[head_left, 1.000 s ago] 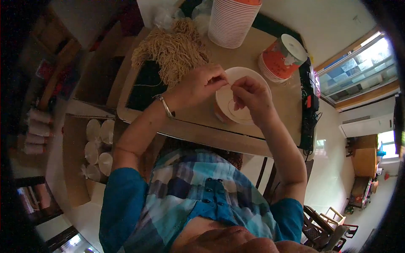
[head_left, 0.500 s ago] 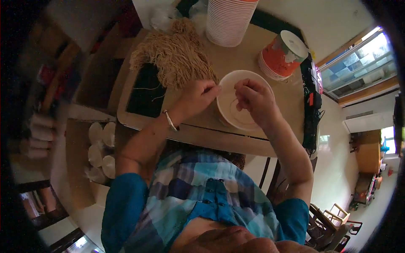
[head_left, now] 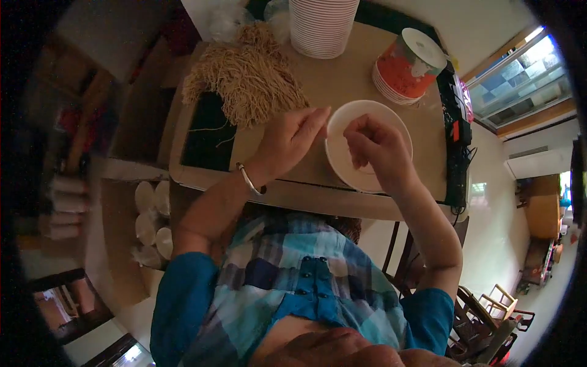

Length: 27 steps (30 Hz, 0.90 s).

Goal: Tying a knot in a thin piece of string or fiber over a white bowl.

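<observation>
A round white paper tub [head_left: 400, 131] stands near the table's front edge, its open mouth facing up. My left hand [head_left: 292, 139], wearing a silver bangle, is at the tub's left rim, thumb and forefinger pressed together. Above the opening, my right hand [head_left: 384, 153] has its fingers curled in a pinch. What either hand holds is too fine to make out. A thin strand shows faintly inside the tub, near my right fingers. Left of the tub lies a heap of tan string [head_left: 251, 82], with loose ends trailing from it.
A tall stack of white tubs [head_left: 323, 27] stands at the back. A shorter stack of orange printed tubs [head_left: 406, 70] is at the back right, beside a black power strip [head_left: 455, 137]. Clear plastic bags [head_left: 229, 24] lie behind the string. A cardboard box [head_left: 125, 244] holds several white tubs at lower left.
My view has shifted slightly. Both hands and the tub appear a little farther right, and my left fingertips point more upward at the rim. Both hands stay pinched.
</observation>
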### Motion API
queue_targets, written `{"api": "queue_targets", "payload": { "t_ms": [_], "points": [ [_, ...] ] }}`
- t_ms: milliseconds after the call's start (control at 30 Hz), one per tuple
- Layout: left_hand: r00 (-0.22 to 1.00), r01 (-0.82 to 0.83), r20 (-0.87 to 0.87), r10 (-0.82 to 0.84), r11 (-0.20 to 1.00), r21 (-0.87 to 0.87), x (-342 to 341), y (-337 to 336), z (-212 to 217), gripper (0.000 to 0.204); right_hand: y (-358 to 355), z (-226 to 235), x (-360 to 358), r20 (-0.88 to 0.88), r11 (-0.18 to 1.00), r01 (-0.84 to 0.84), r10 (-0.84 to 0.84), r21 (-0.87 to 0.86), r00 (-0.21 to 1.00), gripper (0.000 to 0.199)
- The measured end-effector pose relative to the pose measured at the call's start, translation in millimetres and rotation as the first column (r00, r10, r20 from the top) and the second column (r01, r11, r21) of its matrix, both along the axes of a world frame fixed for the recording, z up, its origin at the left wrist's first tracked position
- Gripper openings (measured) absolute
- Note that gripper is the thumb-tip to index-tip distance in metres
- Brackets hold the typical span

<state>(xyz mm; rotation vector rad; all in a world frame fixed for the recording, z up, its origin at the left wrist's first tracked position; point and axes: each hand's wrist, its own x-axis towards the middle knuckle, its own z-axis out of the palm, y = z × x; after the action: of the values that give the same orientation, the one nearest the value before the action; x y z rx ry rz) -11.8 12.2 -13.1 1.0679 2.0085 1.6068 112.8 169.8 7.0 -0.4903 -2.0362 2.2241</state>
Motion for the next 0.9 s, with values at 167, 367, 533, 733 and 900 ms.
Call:
{"api": "queue_targets", "payload": {
  "t_ms": [167, 367, 533, 733, 900],
  "points": [
    [0.994, 0.094, -0.052, -0.094, 0.996, -0.004, 3.1, 4.7, 17.5, 0.044, -2.4, -0.5, 2.9, -0.062, 0.997, -0.038, 0.042, 0.065, 0.997, 0.008],
    [0.977, 0.209, 0.074, -0.201, 0.969, -0.129, 2.0, 7.1, 21.2, 0.040, -5.2, 1.2, 3.3, -0.091, 0.992, -0.031, 0.043, 0.125, 0.995, 0.008],
    [0.956, 0.232, 0.211, -0.204, 0.966, -0.116, -0.4, 9.1, 15.0, 0.032, -5.1, -2.2, 1.6, -0.126, 0.988, -0.033, 0.052, 0.148, 0.991, 0.008],
    [0.964, 0.230, 0.155, -0.216, 0.970, -0.081, -0.4, 9.3, 10.5, 0.031, -3.1, -6.0, 0.5, -0.101, 0.991, -0.033, 0.046, 0.132, 0.994, 0.009],
    [0.971, 0.191, 0.166, -0.175, 0.977, -0.091, -6.8, 3.3, 7.4, 0.037, -3.9, -4.5, 0.7, -0.096, 0.990, -0.023, 0.037, 0.140, 0.995, 0.009]
  ]
}}
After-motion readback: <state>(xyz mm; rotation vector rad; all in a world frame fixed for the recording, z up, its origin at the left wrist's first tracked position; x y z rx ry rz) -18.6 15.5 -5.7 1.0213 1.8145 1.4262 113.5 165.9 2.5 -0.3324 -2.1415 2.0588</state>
